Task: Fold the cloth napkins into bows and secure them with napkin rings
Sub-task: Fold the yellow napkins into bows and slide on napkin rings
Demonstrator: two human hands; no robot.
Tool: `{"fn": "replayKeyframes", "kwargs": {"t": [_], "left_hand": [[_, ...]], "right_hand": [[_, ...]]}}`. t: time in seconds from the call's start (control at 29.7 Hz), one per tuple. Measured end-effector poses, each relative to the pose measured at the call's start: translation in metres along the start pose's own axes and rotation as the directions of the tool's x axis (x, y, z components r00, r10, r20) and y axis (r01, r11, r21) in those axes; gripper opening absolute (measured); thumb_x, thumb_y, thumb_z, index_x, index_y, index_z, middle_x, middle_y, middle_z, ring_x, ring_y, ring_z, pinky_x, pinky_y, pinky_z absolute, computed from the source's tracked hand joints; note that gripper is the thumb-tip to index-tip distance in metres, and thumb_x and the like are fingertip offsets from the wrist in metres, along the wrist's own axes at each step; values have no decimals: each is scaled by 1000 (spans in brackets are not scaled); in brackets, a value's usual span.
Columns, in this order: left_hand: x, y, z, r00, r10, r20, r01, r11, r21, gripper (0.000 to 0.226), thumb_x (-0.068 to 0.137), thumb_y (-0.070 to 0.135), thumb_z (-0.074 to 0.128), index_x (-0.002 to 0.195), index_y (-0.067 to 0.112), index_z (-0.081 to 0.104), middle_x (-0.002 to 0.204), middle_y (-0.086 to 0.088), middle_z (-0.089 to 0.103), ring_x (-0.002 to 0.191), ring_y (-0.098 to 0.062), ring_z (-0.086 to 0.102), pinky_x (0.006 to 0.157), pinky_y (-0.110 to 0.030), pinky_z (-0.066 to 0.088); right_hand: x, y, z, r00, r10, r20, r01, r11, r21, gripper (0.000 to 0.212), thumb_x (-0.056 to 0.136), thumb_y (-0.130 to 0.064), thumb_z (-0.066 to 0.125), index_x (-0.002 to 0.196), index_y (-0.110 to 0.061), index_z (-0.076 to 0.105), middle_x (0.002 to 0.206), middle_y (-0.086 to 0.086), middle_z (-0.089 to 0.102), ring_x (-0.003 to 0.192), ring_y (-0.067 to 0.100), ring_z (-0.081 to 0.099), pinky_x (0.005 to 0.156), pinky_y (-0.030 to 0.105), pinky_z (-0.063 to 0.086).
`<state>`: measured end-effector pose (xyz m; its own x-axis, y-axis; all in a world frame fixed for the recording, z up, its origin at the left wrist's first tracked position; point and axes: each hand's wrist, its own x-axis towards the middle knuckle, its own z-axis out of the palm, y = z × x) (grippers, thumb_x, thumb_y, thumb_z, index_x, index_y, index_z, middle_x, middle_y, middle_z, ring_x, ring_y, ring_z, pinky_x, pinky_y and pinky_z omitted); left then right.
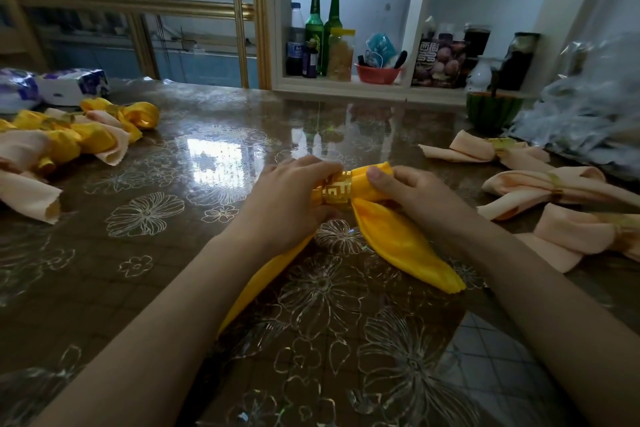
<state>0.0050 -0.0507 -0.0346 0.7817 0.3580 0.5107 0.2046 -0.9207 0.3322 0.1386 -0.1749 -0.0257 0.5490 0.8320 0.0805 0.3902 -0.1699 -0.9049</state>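
- Three peach bows [540, 185] look done, at the right of the table [173, 288].
- Left hand [294, 191] grips the gold ring [337, 192] mid-table; right hand [408, 187] pinches the yellow napkin [398, 239] in it.
- More napkins sit in the left pile [69, 139], maybe still to do.

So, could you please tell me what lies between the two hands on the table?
In the head view, a gold napkin ring sits between the left hand and right hand, encircling the gathered yellow napkin that both hands hold.
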Motion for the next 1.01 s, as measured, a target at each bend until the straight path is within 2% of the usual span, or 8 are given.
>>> {"fn": "replayKeyframes", "kwargs": {"t": [0.13, 0.24, 0.37, 0.51, 0.64, 0.78, 0.88, 1.01], "left_hand": [[0, 0, 5, 999, 15, -35, -14, 999, 36, 63, 77, 42, 71, 134, 27, 49, 128, 5, 56, 118, -20, 49, 104, -46, 32], [2, 4, 1, 968, -200, -151, 172, 969, -179, 81, 69, 43, 76, 139, 25, 39, 132, 1, 49, 118, -17, 46, 100, -36, 38], [0, 11, -7, 826, -559, 66, 429, 549, -717, 62, 72, 38, 74, 124, 14, 50, 102, 3, 61, 90, -14, 62, 72, -27, 55], [2, 11, -9, 782, -520, 345, 527, 254, -811, 41, 81, 43, 61, 111, 14, 60, 95, -8, 69, 85, -23, 66, 64, -33, 54], [4, 12, -6, 777, -401, 486, 548, 51, -835, 46, 69, 48, 59, 106, 20, 59, 99, -7, 67, 90, -23, 64, 70, -34, 51], [4, 16, -3, 708, -473, 525, 473, -234, -849, 29, 73, 35, 68, 86, 10, 61, 71, -7, 63, 59, -16, 61, 62, -29, 53], [3, 17, 0, 712, -488, 505, 458, -223, -860, 30, 72, 39, 70, 79, 11, 61, 69, -6, 62, 61, -16, 58, 66, -29, 51], [1, 18, 3, 725, -481, 493, 501, -123, -856, 48, 68, 43, 73, 102, 10, 64, 93, -12, 72, 88, -28, 69, 78, -39, 56]], "right_hand": [[-1, 0, 1, 994, 95, -45, -88, 985, 145, 13, 88, -35, 59, 89, -22, 61, 88, 1, 66, 78, 14, 62, 65, 26, 49], [1, -3, -5, 987, 158, -39, -122, 878, 464, 16, 89, -22, 57, 101, -12, 60, 95, 10, 64, 81, 18, 62, 68, 31, 51], [3, -5, -10, 982, 191, 18, -148, 698, 701, 21, 90, -21, 53, 109, -12, 54, 94, 8, 63, 83, 19, 61, 70, 34, 49], [5, -3, -3, 972, 236, -13, -149, 656, 740, 24, 89, -20, 54, 112, -11, 54, 92, 8, 61, 84, 19, 59, 73, 34, 49], [5, -4, 0, 967, 255, -24, -128, 562, 817, 13, 89, -17, 57, 99, -10, 59, 89, 8, 64, 87, 19, 60, 77, 32, 49], [3, -3, 13, 980, 194, 45, -159, 628, 762, 20, 90, -25, 56, 103, -11, 61, 99, 10, 67, 98, 21, 62, 83, 33, 50], [1, -4, 20, 983, 179, 49, -146, 581, 801, 23, 92, -27, 52, 106, -11, 60, 108, 12, 67, 105, 22, 61, 84, 33, 49], [-2, -2, 26, 994, 94, 54, -104, 674, 731, 33, 90, -29, 53, 115, -9, 58, 114, 14, 66, 104, 24, 64, 84, 33, 53]]}}
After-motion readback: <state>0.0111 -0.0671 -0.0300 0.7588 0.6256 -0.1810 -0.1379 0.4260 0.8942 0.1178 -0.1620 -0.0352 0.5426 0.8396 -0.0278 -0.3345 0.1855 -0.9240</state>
